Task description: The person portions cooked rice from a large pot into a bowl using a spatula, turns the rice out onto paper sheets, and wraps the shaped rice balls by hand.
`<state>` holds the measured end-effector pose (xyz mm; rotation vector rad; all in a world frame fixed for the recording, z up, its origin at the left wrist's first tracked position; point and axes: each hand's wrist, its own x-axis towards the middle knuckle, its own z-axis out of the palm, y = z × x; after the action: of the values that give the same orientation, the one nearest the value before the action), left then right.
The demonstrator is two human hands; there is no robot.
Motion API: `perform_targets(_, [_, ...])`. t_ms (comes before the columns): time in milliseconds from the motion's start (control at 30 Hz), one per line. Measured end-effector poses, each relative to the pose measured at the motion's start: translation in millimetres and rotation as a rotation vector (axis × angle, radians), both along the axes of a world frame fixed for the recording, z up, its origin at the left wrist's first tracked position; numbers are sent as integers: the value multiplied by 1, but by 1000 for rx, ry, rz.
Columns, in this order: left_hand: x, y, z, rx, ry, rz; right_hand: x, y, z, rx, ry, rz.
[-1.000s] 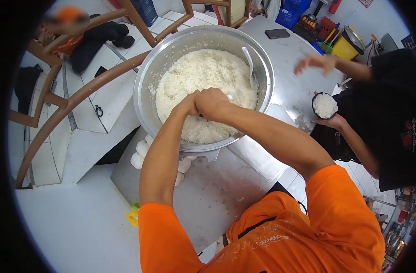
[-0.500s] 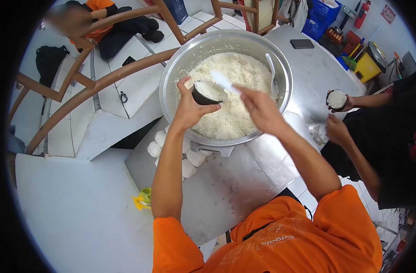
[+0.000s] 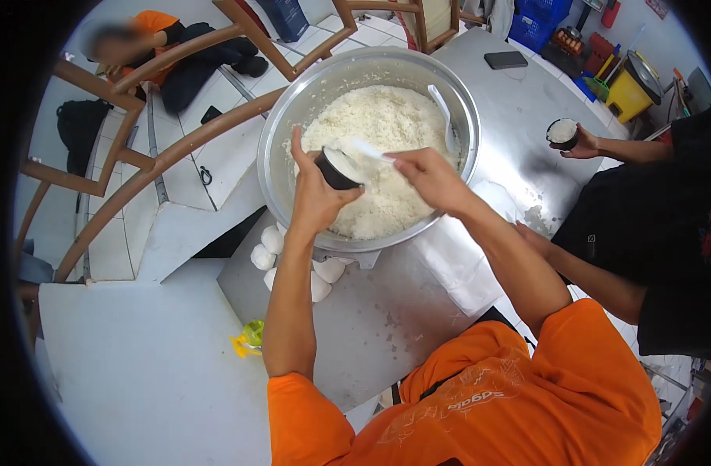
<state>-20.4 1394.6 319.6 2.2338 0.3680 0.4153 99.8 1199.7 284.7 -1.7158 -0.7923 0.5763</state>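
Note:
A large metal pot [image 3: 274, 186] holds a heap of cooked rice [image 3: 386, 116]. Over its near left part, my left hand [image 3: 315, 194] grips a small black bowl [image 3: 336, 175], tilted, with white rice inside. My right hand [image 3: 432, 180] is closed on the handle of a white rice paddle [image 3: 367, 149], whose blade meets the bowl's upper rim. A second white utensil [image 3: 442, 109], with a long handle, leans inside the pot's right wall.
Several white rounded lumps [image 3: 320, 286] lie by the pot's near left side. Plastic sheets [image 3: 456, 268] cover part of the metal table, and a phone [image 3: 505, 60] lies at its far end. At right, a co-worker's hand [image 3: 585, 144] holds a rice-filled black bowl [image 3: 562, 132].
The paddle has come lower, onto the bowl's rim, and the bowl is tilted more upright. The co-worker's other hand has dropped toward the table. The whole view has shifted slightly.

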Motion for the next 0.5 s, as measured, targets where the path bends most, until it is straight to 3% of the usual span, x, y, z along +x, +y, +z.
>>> perform_targets(167, [9, -7, 3, -24, 46, -32, -13, 15, -1, 107, -301, 26])
perform_targets(267, [7, -7, 1, -11, 37, -22, 31, -8, 11, -143, -41, 257])
perform_targets(300, [6, -9, -3, 6, 37, -25, 26, 0, 8, 90, 113, 118])
perform_targets(400, [18, -14, -6, -61, -13, 49, -6, 19, -1, 163, -20, 66])
perform_targets(433, [18, -8, -11, -53, -53, 81, 7, 9, 3, 54, 99, 156])
perform_targets(500, [17, -8, -7, -21, -110, 136, 11, 7, 7, 72, 202, 37])
